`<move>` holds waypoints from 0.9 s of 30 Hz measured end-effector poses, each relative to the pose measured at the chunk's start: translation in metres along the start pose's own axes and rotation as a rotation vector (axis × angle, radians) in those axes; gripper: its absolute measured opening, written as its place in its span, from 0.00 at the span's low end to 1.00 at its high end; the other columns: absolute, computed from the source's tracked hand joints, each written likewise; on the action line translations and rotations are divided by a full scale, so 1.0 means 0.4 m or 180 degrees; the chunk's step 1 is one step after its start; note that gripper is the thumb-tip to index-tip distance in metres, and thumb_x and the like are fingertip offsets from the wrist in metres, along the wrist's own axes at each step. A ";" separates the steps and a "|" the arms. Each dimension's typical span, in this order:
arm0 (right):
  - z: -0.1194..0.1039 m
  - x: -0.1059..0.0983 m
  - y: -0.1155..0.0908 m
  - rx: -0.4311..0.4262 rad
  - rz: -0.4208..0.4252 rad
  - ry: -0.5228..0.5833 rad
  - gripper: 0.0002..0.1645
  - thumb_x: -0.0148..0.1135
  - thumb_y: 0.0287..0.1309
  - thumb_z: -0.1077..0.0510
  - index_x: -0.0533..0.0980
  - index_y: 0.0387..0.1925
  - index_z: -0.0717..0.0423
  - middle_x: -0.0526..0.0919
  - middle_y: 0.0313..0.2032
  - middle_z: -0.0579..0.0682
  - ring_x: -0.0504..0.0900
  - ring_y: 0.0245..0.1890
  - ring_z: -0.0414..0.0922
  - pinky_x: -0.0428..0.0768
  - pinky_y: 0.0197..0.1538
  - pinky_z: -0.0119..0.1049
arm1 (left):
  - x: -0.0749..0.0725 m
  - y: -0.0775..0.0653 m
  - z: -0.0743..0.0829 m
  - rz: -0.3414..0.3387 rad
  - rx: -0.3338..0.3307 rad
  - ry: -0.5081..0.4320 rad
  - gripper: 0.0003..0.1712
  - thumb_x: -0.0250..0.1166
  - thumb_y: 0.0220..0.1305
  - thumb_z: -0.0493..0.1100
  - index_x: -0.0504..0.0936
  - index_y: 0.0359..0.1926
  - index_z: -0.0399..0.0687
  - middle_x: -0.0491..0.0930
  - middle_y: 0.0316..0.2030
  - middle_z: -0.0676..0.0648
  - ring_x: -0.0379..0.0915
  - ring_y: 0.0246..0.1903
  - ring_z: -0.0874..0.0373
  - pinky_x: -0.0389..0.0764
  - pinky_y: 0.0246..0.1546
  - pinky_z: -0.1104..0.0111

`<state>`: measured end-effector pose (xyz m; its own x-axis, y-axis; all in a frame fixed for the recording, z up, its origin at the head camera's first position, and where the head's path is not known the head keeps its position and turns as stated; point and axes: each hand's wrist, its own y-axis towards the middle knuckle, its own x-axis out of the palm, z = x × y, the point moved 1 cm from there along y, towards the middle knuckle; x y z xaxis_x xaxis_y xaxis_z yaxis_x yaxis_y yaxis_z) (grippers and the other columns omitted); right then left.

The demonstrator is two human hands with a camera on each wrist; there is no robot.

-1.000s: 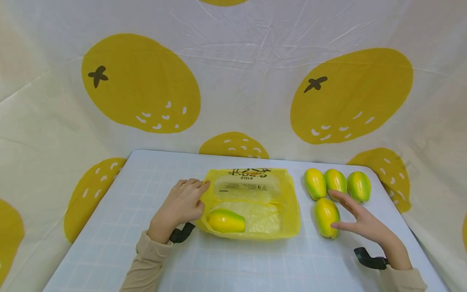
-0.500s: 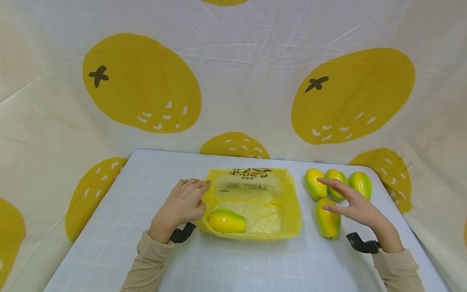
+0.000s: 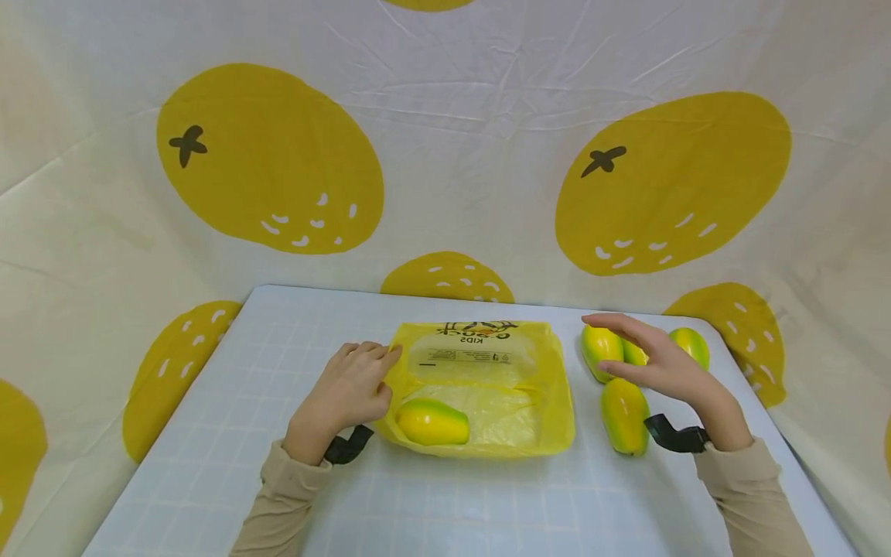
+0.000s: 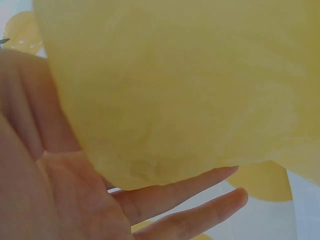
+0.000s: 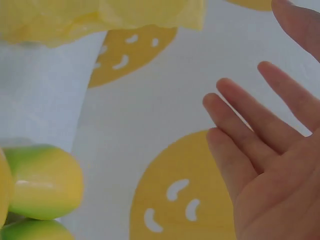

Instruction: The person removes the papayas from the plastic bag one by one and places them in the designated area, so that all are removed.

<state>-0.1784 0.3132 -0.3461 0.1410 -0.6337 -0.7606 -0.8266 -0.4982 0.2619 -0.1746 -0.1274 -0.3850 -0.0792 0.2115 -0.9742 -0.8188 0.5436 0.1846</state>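
Note:
My left hand (image 3: 348,387) grips the left rim of an open yellow plastic bag (image 3: 557,387). In the left wrist view the bag (image 4: 175,100) covers part of that hand, while two fingers (image 4: 187,192) extend below it. One yellow-green papaya (image 3: 433,423) lies inside the bag at its front left. Over the group of papayas on the right, my right hand (image 3: 661,360) hovers with fingers spread and nothing held. It partly hides the back papayas (image 3: 602,348); a nearer papaya (image 3: 624,418) lies just below it. The right wrist view shows the open palm (image 5: 280,165).
A pale checked table (image 3: 230,433) carries everything. Behind it hangs a white cloth (image 3: 473,170) printed with large yellow fruit. At the back right corner lies another papaya (image 3: 689,348). Each wrist wears a black camera mount (image 3: 675,435).
The right hand has moved up and to the left, from the nearer papaya to over the back ones, staying empty. The left hand, the bag and the papayas have stayed put.

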 end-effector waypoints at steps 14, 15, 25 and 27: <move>-0.086 -0.012 0.136 -0.0782 -0.0118 -0.0015 0.32 0.72 0.52 0.68 0.77 0.60 0.50 0.80 0.56 0.44 0.79 0.55 0.42 0.76 0.58 0.31 | -0.002 0.001 0.003 -0.0035 -0.0031 -0.0019 0.31 0.57 0.56 0.37 0.77 0.63 0.38 0.80 0.55 0.40 0.74 0.56 0.43 0.72 0.58 0.46; -0.093 -0.009 0.147 -0.0863 -0.0165 0.0027 0.32 0.72 0.52 0.68 0.77 0.60 0.51 0.80 0.56 0.44 0.79 0.54 0.42 0.78 0.57 0.33 | -0.002 0.000 0.002 -0.0032 -0.0028 -0.0023 0.31 0.57 0.56 0.37 0.77 0.63 0.38 0.80 0.55 0.40 0.74 0.56 0.43 0.72 0.58 0.46; -0.169 0.041 0.243 -0.1030 -0.0718 0.0067 0.24 0.67 0.61 0.62 0.78 0.59 0.49 0.82 0.53 0.42 0.83 0.48 0.43 0.83 0.49 0.41 | -0.002 -0.001 0.001 0.0003 -0.0015 -0.0043 0.31 0.58 0.56 0.36 0.77 0.63 0.38 0.81 0.54 0.40 0.75 0.55 0.43 0.72 0.58 0.45; -0.187 0.058 0.262 -0.1048 -0.0886 0.0103 0.22 0.66 0.62 0.61 0.78 0.58 0.50 0.82 0.53 0.42 0.83 0.48 0.42 0.83 0.49 0.40 | -0.002 -0.001 0.000 0.0029 0.0003 -0.0049 0.30 0.58 0.55 0.36 0.78 0.62 0.38 0.81 0.54 0.40 0.75 0.54 0.43 0.72 0.57 0.46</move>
<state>-0.2213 0.2020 -0.2918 0.3553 -0.4641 -0.8114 -0.5374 -0.8117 0.2289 -0.1743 -0.1276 -0.3842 -0.0779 0.2289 -0.9703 -0.8176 0.5423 0.1935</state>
